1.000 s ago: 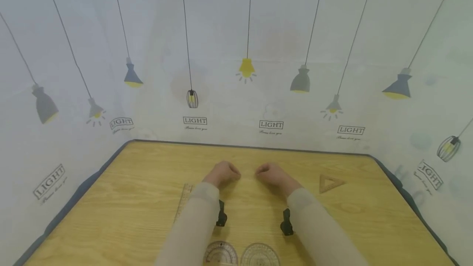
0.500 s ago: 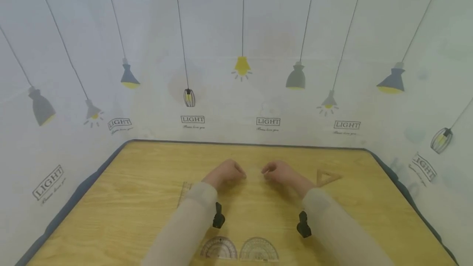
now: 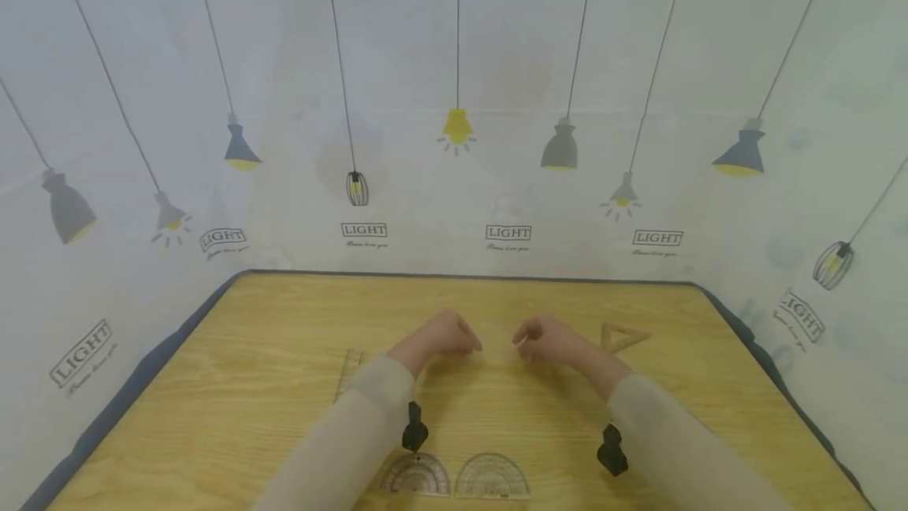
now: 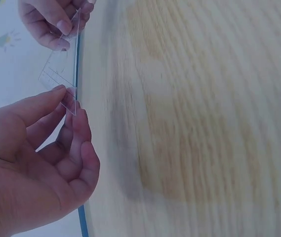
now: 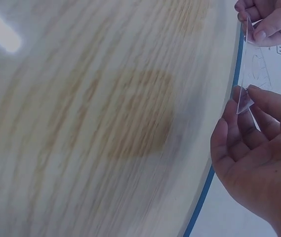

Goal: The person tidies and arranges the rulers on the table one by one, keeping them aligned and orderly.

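Note:
A clear plastic set square point(image 4: 56, 71) with a cut-out in its middle is stretched between both hands above the table. My left hand point(image 3: 450, 333) pinches one end between thumb and fingertips, as the left wrist view shows. At the opposite end, my right hand point(image 5: 259, 148) grips it with thumb and fingers. From the head camera the clear plastic is almost invisible in the gap between the hands. Just beyond my right hand lies another triangular set square point(image 3: 623, 336), flat on the wood.
Two clear protractors point(image 3: 417, 474) lie side by side near the front of the wooden table point(image 3: 234, 416). A transparent ruler point(image 3: 347, 373) is partly covered by the left sleeve. Lamp-printed cloth walls point(image 3: 397, 61) rise around the table's back and sides.
Both hands have shifted to the right together, keeping a similar gap. The right forearm has swung outward. The head view has turned slightly; the protractors and ruler stay put on the table.

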A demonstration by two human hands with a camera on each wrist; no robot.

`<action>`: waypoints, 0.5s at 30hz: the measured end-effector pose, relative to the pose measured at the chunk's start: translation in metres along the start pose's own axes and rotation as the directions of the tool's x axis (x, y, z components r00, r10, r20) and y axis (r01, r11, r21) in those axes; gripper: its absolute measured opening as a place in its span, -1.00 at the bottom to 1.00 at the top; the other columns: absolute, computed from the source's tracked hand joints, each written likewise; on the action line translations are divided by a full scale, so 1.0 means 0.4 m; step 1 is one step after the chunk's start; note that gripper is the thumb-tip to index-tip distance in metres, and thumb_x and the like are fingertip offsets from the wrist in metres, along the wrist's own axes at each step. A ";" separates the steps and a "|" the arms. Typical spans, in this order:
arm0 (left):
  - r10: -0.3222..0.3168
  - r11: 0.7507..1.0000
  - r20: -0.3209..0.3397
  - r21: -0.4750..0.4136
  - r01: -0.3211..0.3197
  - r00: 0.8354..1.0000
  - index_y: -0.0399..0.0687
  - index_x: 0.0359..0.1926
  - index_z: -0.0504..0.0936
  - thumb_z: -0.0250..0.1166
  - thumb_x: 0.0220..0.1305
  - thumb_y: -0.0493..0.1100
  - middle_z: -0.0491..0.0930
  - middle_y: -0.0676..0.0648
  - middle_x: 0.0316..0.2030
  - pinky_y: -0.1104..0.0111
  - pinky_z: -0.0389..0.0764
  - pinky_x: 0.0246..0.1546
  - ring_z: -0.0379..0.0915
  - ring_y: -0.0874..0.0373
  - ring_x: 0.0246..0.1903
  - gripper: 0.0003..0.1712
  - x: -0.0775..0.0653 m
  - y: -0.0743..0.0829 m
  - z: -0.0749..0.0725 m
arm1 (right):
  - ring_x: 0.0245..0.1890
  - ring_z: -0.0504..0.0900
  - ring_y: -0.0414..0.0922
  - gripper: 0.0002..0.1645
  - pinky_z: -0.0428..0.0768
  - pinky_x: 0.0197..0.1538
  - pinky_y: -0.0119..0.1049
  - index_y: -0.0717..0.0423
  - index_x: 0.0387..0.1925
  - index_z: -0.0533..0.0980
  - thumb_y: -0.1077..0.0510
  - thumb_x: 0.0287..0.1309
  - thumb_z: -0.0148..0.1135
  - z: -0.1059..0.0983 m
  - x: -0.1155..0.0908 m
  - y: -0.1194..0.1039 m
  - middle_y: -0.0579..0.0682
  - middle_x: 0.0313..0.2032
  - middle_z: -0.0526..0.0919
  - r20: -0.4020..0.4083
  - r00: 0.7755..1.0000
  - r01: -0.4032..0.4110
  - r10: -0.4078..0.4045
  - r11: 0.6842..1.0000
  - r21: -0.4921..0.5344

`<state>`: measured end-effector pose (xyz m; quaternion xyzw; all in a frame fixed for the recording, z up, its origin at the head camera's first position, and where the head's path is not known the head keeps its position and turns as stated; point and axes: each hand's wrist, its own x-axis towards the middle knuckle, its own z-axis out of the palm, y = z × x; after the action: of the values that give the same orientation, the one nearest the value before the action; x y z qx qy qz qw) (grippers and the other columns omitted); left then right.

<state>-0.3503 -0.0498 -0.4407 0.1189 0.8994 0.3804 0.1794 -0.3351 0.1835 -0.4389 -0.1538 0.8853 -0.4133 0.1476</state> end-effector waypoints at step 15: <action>0.033 0.995 0.053 -0.090 -0.028 0.998 -0.17 -0.29 0.75 0.39 0.19 -0.23 0.68 0.01 -0.44 0.33 0.63 -0.31 0.58 0.19 -0.42 -0.90 -0.060 0.034 0.047 | -0.35 0.59 -0.10 -0.75 0.63 -0.23 -0.18 0.36 -0.10 0.54 0.32 0.19 0.19 -0.013 -0.105 0.007 0.02 -0.34 0.65 0.059 0.996 0.064 -0.067 0.997 0.053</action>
<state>-0.3195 -0.0368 -0.4373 0.1349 0.8742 0.4197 0.2033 -0.2995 0.2053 -0.4323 -0.1913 0.8641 -0.4356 0.1646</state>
